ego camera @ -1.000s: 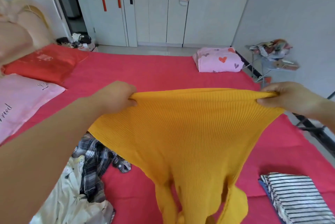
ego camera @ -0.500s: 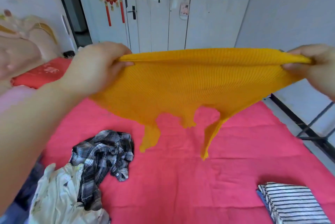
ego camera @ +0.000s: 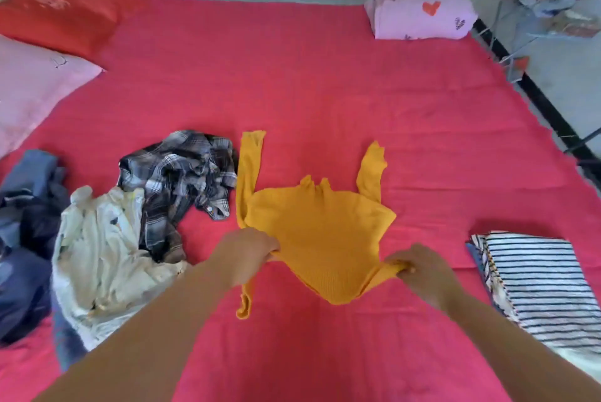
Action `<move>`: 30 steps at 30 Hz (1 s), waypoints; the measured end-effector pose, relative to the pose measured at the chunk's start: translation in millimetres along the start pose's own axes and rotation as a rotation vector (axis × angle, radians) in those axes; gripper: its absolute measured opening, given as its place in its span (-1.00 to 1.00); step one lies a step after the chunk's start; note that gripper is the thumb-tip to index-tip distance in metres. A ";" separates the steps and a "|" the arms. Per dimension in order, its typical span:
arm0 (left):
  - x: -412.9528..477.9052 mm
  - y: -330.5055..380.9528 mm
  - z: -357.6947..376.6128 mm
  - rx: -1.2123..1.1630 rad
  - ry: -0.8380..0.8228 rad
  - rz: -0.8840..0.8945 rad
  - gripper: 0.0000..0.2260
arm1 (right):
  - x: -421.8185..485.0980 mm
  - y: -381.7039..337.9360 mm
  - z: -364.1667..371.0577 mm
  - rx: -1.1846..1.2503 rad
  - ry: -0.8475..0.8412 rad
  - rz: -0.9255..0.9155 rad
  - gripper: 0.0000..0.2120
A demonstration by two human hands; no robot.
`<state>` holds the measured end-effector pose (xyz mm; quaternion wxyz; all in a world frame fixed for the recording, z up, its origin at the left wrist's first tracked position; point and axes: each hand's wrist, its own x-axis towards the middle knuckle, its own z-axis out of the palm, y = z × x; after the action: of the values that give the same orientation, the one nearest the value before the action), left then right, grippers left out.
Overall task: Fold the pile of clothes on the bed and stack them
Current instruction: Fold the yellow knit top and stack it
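Surface: bed with a red sheet; wardrobe doors behind.
Task item: mustard ribbed sweater spread mid-bed, collar and both sleeves pointing away from the person.
Left hand: pinching the near hem corner on its side.
Right hand: fingers clamped on the opposite hem corner, cloth bunched.
Reason (judged): hem tensioned at both corners to flatten the body before folding.
Unfolded pile: plaid shirt and cream garment, left of the sweater.
Stack: folded striped top, well to the right; probable destination.

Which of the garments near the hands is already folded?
The striped top on the right: a neat rectangle. The plaid shirt and cream garment lie crumpled; the yellow sweater is spread out.
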<state>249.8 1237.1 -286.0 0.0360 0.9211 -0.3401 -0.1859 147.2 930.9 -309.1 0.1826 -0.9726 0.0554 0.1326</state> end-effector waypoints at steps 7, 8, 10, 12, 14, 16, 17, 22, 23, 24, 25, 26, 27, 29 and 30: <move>-3.2 33.7 147.9 0.018 -0.533 0.088 -0.73 | -34.9 32.5 142.2 -0.085 -0.403 0.027 -0.67; -6.1 36.3 158.8 0.001 -0.581 0.092 -0.65 | -39.3 33.4 151.5 -0.096 -0.499 0.000 -0.66; -9.2 36.1 173.4 -0.030 -0.580 0.056 -0.58 | -44.8 31.8 163.0 -0.097 -0.675 -0.034 -0.31; -7.2 31.8 185.7 -0.085 -0.470 -0.039 -0.56 | -42.3 32.2 170.9 -0.005 -0.680 0.047 0.06; -2.6 27.1 196.7 -0.071 -0.392 -0.109 -0.51 | -35.6 31.1 179.9 0.023 -0.540 0.077 -0.05; -0.3 25.2 206.3 -0.057 -0.383 -0.182 -0.44 | -29.8 28.7 191.9 -0.026 -0.388 0.054 -0.46; 0.4 25.2 211.9 -0.052 -0.394 -0.203 -0.41 | -29.8 25.9 198.7 -0.057 -0.334 0.043 -0.50; 7.9 37.7 242.9 -0.042 -0.449 -0.190 -0.26 | -38.7 28.5 239.0 -0.210 -0.372 0.129 -0.18; 10.6 40.3 249.2 -0.022 -0.479 -0.195 -0.22 | -40.4 28.9 245.6 -0.202 -0.356 0.133 -0.18; 13.0 42.1 254.9 -0.003 -0.502 -0.201 -0.19 | -41.3 27.6 248.2 -0.164 -0.304 0.116 -0.23; 15.1 43.2 259.5 0.012 -0.518 -0.208 -0.17 | -40.5 26.6 248.4 -0.142 -0.283 0.099 -0.28; 16.6 43.8 263.8 0.021 -0.525 -0.214 -0.16 | -39.9 29.0 251.3 -0.144 -0.279 0.107 -0.33; 17.1 43.9 266.9 0.028 -0.523 -0.218 -0.15 | -39.8 29.6 252.2 -0.163 -0.284 0.114 -0.35; 16.5 42.9 270.0 0.048 -0.505 -0.211 -0.16 | -41.7 23.3 250.3 -0.195 -0.256 0.102 -0.31; 15.7 42.4 270.5 0.055 -0.496 -0.204 -0.16 | -43.4 21.4 252.8 -0.203 -0.258 0.123 -0.29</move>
<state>135.5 1210.9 -533.9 -0.0922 0.8775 -0.2489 -0.3995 42.1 1007.2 -531.4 0.0805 -0.9558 0.0770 0.2721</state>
